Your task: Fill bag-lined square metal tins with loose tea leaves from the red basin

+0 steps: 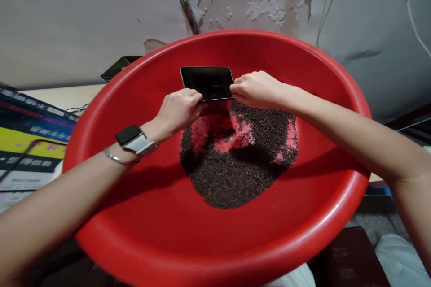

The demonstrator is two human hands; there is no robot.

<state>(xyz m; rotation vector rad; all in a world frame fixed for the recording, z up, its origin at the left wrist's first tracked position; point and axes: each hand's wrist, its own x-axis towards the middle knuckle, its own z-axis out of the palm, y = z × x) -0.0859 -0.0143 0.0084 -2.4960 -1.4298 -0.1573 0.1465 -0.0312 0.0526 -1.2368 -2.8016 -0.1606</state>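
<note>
A big red plastic basin (141, 215) fills the view. A heap of small dark grains (232, 175) lies in its bottom, scraped thin in the middle so red shows through. A small black rectangular tray (207, 81) stands tilted at the far side of the heap. My left hand (177, 110), with a watch and a thin bangle on the wrist, is closed on the tray's lower left edge. My right hand (257, 89) is closed on its lower right edge. Both hands hold the tray just above the grains.
Behind the basin is a grey wall with a patch of peeled paint (256, 4). Printed posters or boxes (30, 139) lie at the left on a pale table. A dark flat object (117, 67) rests behind the basin's left rim. A dark brown box (350, 255) sits at the lower right.
</note>
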